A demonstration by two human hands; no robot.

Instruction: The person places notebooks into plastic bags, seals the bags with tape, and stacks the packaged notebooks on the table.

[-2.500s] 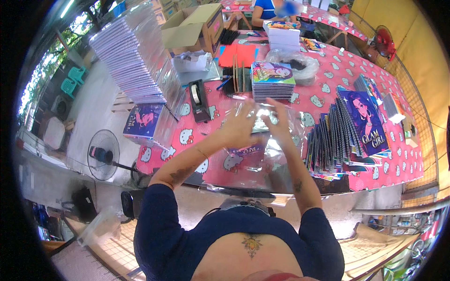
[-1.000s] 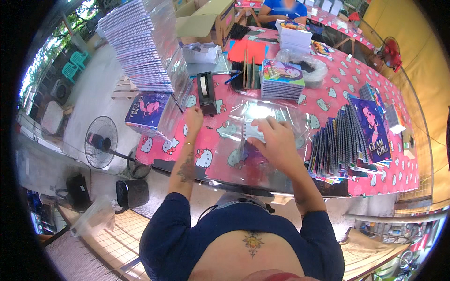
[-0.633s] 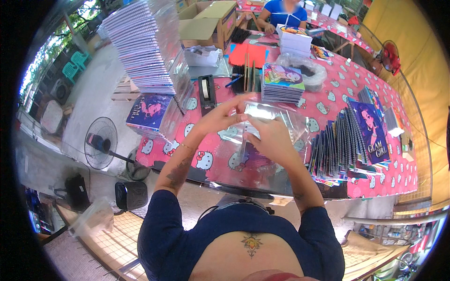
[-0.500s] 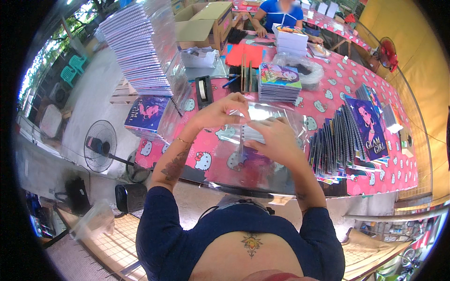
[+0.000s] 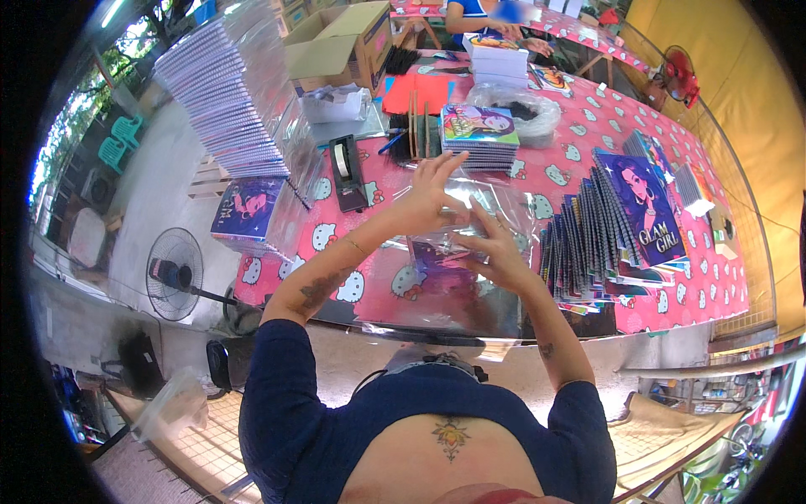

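Note:
A spiral notebook with a purple cover (image 5: 438, 257) lies in front of me, with clear plastic film (image 5: 518, 217) around and beyond it. Over its far edge is my left hand (image 5: 430, 202), its fingers spread and the thumb near the film. My right hand (image 5: 500, 254) rests at the notebook's right side with its fingers apart, touching the cover or the film over it. Neither hand has anything gripped that I can see. A black tape dispenser (image 5: 348, 174) stands left of my left hand.
Tall stacked spiral notebooks (image 5: 222, 101) rise at the left above a purple-covered pile (image 5: 248, 208). A small notebook stack (image 5: 480, 136) stands ahead. Leaning notebooks (image 5: 588, 244) fill the right. Farther back are an open cardboard box (image 5: 336, 50) and a co-worker's hands (image 5: 520, 38).
My hands have come apart from their pinch near each other; the fingers are now spread. The right hand has moved down over the notebook. The view has shifted slightly.

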